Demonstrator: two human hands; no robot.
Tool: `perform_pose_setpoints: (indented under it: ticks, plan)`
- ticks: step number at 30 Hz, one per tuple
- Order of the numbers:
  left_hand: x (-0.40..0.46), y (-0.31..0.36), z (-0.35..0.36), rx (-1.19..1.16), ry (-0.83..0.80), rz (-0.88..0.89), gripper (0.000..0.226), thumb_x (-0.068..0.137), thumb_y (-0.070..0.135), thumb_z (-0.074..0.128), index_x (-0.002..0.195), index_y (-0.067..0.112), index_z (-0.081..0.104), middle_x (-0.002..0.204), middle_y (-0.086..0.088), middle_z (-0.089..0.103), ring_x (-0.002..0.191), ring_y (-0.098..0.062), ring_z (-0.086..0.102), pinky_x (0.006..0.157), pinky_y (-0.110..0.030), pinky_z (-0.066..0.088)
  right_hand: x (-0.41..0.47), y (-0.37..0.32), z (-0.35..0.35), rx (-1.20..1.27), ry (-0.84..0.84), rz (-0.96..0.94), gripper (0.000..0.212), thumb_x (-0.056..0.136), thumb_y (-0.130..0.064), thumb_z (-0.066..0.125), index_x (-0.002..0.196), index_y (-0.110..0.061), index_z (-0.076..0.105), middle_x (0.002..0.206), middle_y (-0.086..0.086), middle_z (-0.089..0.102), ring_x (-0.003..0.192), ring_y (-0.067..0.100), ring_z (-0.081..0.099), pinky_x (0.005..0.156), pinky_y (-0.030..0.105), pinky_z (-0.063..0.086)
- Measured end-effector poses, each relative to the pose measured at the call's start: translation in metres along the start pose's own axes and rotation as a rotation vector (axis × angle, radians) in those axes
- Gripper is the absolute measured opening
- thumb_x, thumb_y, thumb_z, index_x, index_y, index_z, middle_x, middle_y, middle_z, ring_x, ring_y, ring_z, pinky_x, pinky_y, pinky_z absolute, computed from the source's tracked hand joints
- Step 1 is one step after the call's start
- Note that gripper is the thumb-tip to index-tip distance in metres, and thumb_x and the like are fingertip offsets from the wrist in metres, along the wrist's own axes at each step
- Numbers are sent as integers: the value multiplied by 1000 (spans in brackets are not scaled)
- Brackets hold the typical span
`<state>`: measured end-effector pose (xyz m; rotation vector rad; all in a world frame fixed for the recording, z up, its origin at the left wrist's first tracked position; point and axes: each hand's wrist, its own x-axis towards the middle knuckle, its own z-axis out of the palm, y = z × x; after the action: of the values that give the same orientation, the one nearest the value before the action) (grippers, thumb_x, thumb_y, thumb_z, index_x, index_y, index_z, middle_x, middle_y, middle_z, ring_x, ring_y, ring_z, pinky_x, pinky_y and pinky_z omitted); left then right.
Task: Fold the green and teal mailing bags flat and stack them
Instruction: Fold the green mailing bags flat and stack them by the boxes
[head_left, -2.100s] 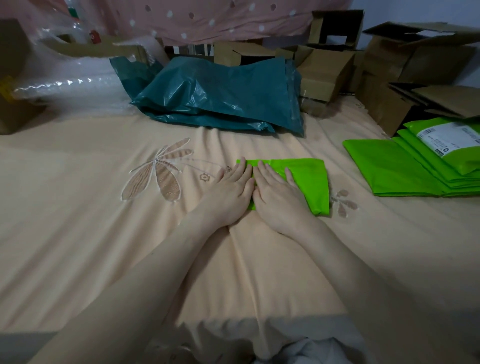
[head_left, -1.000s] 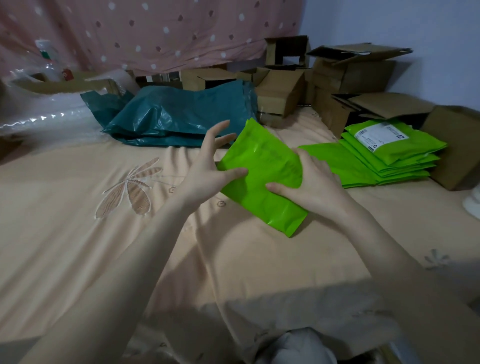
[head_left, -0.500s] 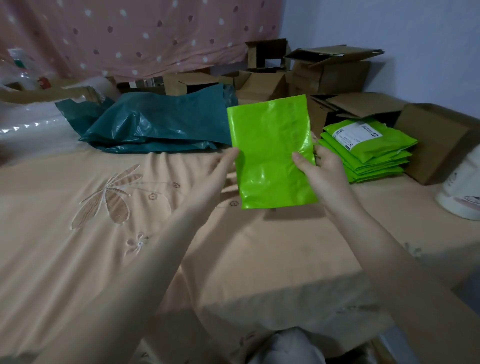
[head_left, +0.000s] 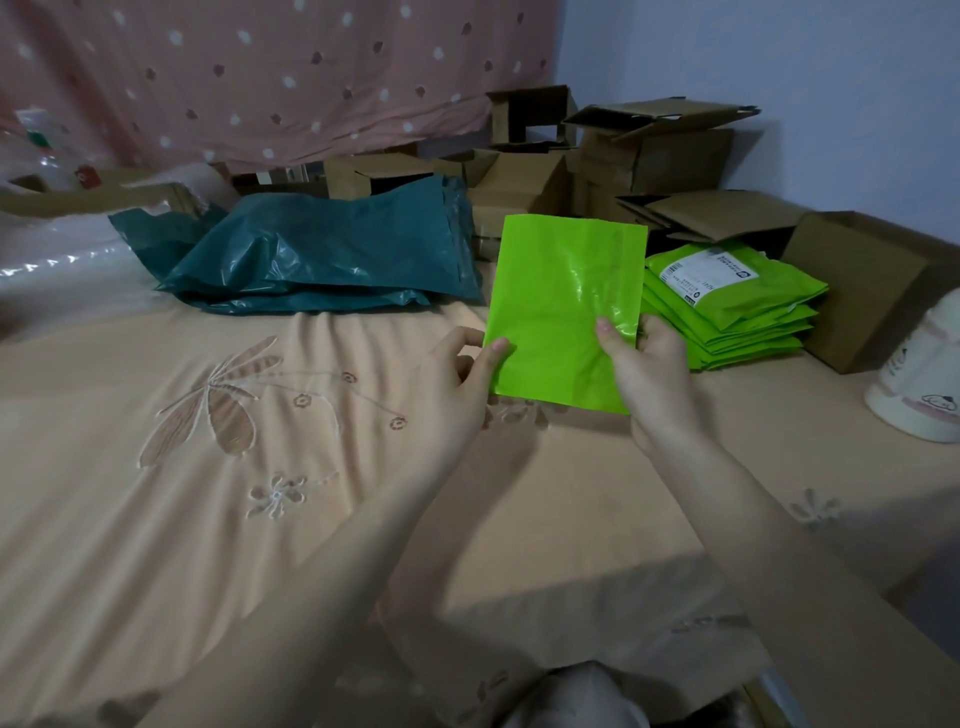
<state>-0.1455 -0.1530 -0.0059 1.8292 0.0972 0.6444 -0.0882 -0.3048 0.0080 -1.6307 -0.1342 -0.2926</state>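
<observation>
A folded bright green mailing bag is held upright above the bed. My left hand pinches its lower left edge and my right hand grips its lower right edge. A stack of folded green bags, the top one with a white label, lies just to the right on the bed. A pile of loose teal bags lies at the back, left of the held bag.
The peach bedsheet with an embroidered leaf covers the bed. Cardboard boxes crowd the back right corner, and one more box stands beside the green stack. A white jar sits at the right edge. Clear bubble wrap lies at the left.
The green bag was lifted off the bed, where both hands pressed it flat, and turned upright. My left hand has now closed on its lower left edge.
</observation>
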Motion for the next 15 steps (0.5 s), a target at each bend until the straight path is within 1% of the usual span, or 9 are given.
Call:
perform_pose_setpoints:
  ticks: [2, 4, 6, 8, 11, 13, 15]
  plan:
    - [0, 0, 1, -63, -23, 42, 8, 94, 23, 54, 87, 26, 54, 54, -5, 50, 43, -16, 50, 42, -26, 39, 3, 3, -1, 28, 24, 13, 4, 89, -17, 60, 93, -16, 60, 94, 5, 66, 97, 30, 63, 92, 48, 49]
    - [-2, 2, 2, -154, -73, 52, 13, 95, 16, 51, 96, 28, 52, 59, -1, 49, 48, -8, 55, 50, -23, 46, 7, 4, -3, 53, 55, 31, 5, 89, -16, 60, 94, -16, 60, 96, 7, 66, 97, 28, 63, 93, 47, 49]
    - [-3, 2, 3, -219, -114, 50, 22, 95, 7, 50, 102, 28, 49, 69, 1, 51, 59, -2, 60, 62, -23, 53, 10, 5, -6, 92, 96, 60, 7, 90, -15, 59, 96, -14, 61, 102, 9, 67, 96, 26, 63, 93, 43, 50]
    - [-2, 0, 4, -236, -128, 36, 27, 93, 1, 50, 104, 26, 49, 71, 4, 55, 65, -2, 63, 69, -27, 55, 12, 5, -9, 135, 119, 83, 8, 90, -13, 58, 98, -14, 61, 104, 9, 67, 97, 23, 63, 94, 41, 50]
    - [-1, 0, 8, -280, -117, -24, 24, 92, -1, 51, 102, 21, 51, 61, 10, 57, 63, -4, 63, 67, -29, 56, 14, 8, -9, 143, 153, 69, 7, 90, -14, 58, 97, -16, 61, 103, 8, 66, 100, 25, 62, 96, 43, 49]
    - [-1, 2, 11, -314, -114, -75, 20, 92, -1, 51, 105, 15, 51, 62, 7, 56, 61, -5, 64, 67, -30, 56, 14, 8, -8, 152, 180, 52, 9, 90, -15, 58, 99, -16, 60, 104, 7, 65, 102, 25, 62, 97, 43, 48]
    - [-1, 4, 10, -351, -107, -149, 21, 91, -1, 52, 107, 12, 51, 66, 0, 56, 61, -7, 64, 63, -27, 56, 14, 9, -8, 140, 172, 37, 8, 87, -20, 59, 95, -19, 60, 103, 7, 65, 101, 25, 62, 96, 44, 48]
